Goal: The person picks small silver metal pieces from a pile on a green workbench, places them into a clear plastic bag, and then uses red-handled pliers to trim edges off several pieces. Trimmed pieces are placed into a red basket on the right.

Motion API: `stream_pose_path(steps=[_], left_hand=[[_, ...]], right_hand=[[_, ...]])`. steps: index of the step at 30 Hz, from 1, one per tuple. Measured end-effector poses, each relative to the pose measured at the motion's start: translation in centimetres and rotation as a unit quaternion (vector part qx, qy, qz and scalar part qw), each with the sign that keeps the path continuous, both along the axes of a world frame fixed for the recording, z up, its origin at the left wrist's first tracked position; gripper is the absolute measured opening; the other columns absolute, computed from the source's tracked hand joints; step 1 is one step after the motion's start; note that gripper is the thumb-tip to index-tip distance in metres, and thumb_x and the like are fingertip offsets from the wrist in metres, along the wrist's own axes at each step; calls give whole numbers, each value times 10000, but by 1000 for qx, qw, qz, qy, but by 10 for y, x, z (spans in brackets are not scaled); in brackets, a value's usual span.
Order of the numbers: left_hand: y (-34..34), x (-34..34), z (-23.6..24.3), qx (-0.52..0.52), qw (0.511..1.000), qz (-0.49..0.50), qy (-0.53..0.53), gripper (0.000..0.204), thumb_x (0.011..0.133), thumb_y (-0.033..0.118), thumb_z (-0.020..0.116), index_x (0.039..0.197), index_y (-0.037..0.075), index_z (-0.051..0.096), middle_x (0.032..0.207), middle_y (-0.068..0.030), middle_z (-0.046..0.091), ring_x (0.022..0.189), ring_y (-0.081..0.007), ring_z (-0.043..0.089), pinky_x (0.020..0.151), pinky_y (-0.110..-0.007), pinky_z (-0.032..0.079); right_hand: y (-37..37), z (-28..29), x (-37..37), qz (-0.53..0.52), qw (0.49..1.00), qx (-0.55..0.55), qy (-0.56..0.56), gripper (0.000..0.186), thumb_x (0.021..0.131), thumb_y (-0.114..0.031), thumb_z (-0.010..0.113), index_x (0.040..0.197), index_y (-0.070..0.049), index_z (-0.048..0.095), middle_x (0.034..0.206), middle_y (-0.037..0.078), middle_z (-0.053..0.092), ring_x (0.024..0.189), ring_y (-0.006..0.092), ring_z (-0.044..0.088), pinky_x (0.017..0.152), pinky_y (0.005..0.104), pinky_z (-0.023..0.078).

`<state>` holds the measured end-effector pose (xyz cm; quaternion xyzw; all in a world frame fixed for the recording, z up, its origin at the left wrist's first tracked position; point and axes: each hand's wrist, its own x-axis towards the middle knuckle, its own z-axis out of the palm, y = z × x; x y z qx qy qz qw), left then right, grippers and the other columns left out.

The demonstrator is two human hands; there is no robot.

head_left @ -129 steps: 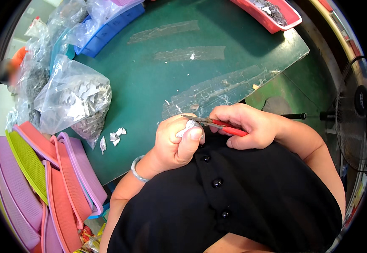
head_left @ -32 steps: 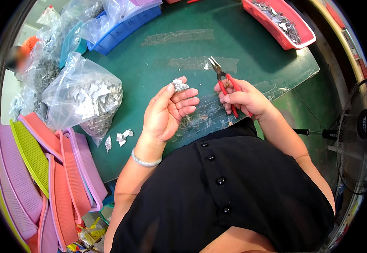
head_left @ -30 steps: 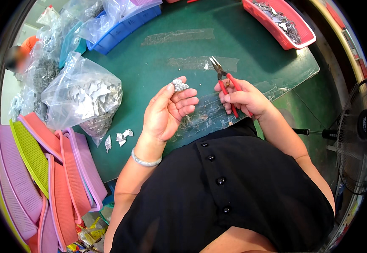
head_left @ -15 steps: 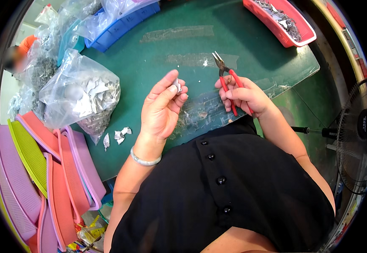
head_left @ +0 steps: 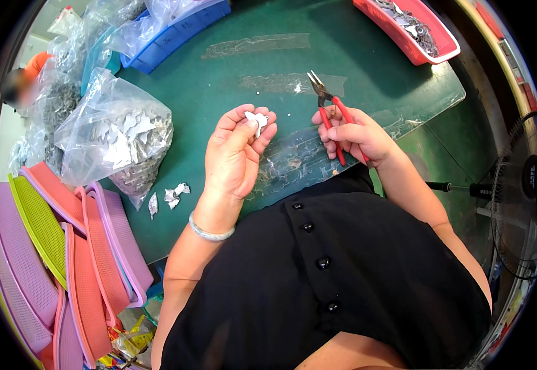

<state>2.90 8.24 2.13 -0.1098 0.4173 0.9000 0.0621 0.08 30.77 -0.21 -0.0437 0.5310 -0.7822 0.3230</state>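
Over the green table [head_left: 219,83], my left hand [head_left: 234,148] pinches a small white-grey metal piece [head_left: 258,121] between thumb and fingers, its broad side showing. The piece has a rounded, winged outline and a tiny loop at one end. In my right hand [head_left: 361,137] are red-handled pliers [head_left: 327,102], with their narrow jaws pointing away from me and slightly parted. The pliers are apart from the piece. Left of my left forearm, a few similar pieces [head_left: 174,194] lie on the table beside a clear plastic bag [head_left: 130,132] filled with many more.
A red basket [head_left: 428,49] of small metal parts stands at the far right. At the far left is a blue bin [head_left: 173,37] with plastic bags. Stacked purple, pink and green baskets [head_left: 77,246] crowd the left edge. A fan [head_left: 518,191] stands at right.
The metal piece has turned in my left fingers, so more of its flat side shows. My left fingers have opened out slightly under it. The pliers stay in my right hand, nearly unmoved.
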Motion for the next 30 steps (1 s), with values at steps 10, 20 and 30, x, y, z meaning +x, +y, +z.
stream_pose_path(steps=[10, 20, 30], left_hand=[[1, 1, 0, 7, 1000, -7, 18, 170, 836, -18, 513, 997, 18, 471, 944, -116, 563, 958, -266, 579, 856, -350, 492], [-1, 2, 0, -49, 999, 1, 19, 179, 824, 10, 565, 981, 67, 499, 864, -36, 562, 768, -140, 560, 686, -257, 470], [0, 0, -5, -43, 997, 4, 71, 190, 819, 2, 570, 985, 54, 497, 841, -37, 557, 739, -128, 551, 668, -251, 459]], right_hand=[[-1, 3, 1, 6, 1000, 25, 13, 354, 769, -130, 590, 1059, 39, 475, 753, 49, 532, 618, 121, 524, 581, 251, 442], [-21, 26, 8, 99, 906, 271, 310, 401, 764, -287, 648, 987, 25, 529, 747, 83, 516, 690, 159, 486, 624, 287, 407], [-27, 30, 6, 93, 875, 318, 354, 311, 741, -257, 664, 856, 6, 544, 675, 113, 536, 611, 228, 514, 573, 321, 415]])
